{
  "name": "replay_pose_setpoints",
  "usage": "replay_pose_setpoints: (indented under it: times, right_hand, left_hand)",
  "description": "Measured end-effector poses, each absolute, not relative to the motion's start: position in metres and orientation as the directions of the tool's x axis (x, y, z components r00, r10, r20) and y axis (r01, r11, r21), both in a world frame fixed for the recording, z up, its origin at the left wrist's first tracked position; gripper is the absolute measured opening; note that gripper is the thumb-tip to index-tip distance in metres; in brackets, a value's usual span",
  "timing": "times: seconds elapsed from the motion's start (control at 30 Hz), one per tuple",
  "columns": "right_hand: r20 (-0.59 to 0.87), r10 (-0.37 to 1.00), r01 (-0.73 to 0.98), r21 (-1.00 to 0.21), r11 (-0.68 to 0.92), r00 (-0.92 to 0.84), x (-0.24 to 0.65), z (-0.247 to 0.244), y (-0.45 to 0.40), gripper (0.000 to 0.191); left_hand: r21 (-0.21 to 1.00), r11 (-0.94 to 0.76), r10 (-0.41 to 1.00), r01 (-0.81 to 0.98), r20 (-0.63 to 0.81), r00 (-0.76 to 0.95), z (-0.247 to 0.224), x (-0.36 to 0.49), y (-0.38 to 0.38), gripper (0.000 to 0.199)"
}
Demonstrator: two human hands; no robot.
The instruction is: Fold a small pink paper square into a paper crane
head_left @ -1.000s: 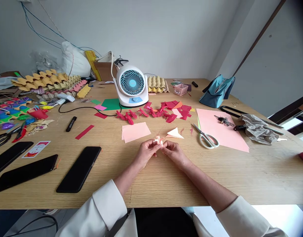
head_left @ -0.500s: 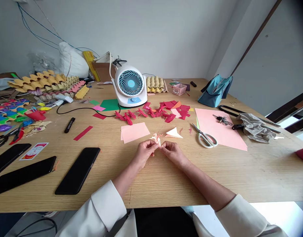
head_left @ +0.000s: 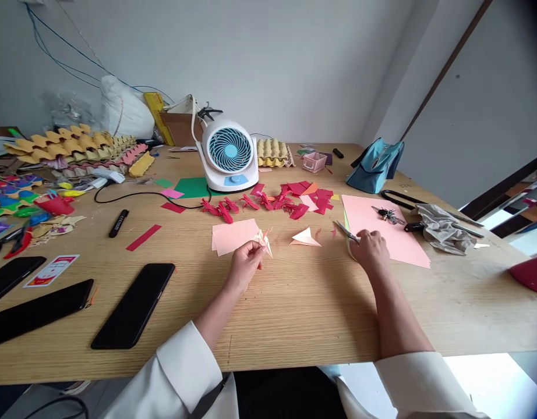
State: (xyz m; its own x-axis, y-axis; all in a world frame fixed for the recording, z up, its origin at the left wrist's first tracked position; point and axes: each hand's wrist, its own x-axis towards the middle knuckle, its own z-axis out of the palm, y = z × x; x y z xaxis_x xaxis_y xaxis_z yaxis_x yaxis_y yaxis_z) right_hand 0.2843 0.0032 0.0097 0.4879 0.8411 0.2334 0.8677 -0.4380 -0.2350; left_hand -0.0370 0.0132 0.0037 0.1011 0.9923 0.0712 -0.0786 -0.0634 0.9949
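My left hand point(head_left: 246, 261) pinches a small folded piece of pale pink paper point(head_left: 265, 240) with pointed tips, just above the table. My right hand point(head_left: 371, 250) has its fingers curled round the handles of the scissors point(head_left: 348, 231). The grey blades stick out to the left of the hand, and most of the pale handles are covered by it. Between my hands lies a pointed folded paper point(head_left: 306, 237), pale and pink. Two flat pink paper pieces point(head_left: 233, 235) rest just behind my left hand.
Large pink sheets point(head_left: 399, 247) with keys point(head_left: 388, 215) on top lie at the right. Crumpled red folded papers point(head_left: 264, 201) are spread before a white fan point(head_left: 230, 152). Black phones point(head_left: 135, 305) lie at the left. A blue bag point(head_left: 375, 167) stands at the back right.
My right hand has let go of the small folded paper and moved right onto the scissors' handles. My left hand keeps the folded paper and has shifted slightly left.
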Motion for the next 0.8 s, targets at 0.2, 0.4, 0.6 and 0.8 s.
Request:
replay_pose_setpoints:
  times: [0.2,0.4,0.6,0.8]
  right_hand:
    - [0.100,0.825,0.829,-0.139,-0.542,0.557,0.302,-0.002,0.001,0.046]
    - [0.070,0.794,0.789,-0.196,-0.583,0.604,0.304,0.006,0.001,0.044]
    - [0.103,0.938,0.595,-0.794,-0.124,0.332,0.258,0.025,-0.002,0.038]
    - [-0.079,0.955,0.285,-0.958,0.006,-0.286,0.176,0.023,-0.026,0.048]
  left_hand:
    - [0.994,-0.076,0.994,-0.082,0.082,0.070,0.008,-0.038,0.014,0.027]
    - [0.992,-0.069,0.995,-0.107,0.075,0.059,0.014,-0.040,0.012,0.023]
    - [0.980,-0.041,0.997,-0.196,0.052,0.051,0.020,-0.043,0.011,0.022]
    - [0.962,-0.031,0.998,-0.273,0.044,0.041,0.026,-0.043,0.009,0.023]
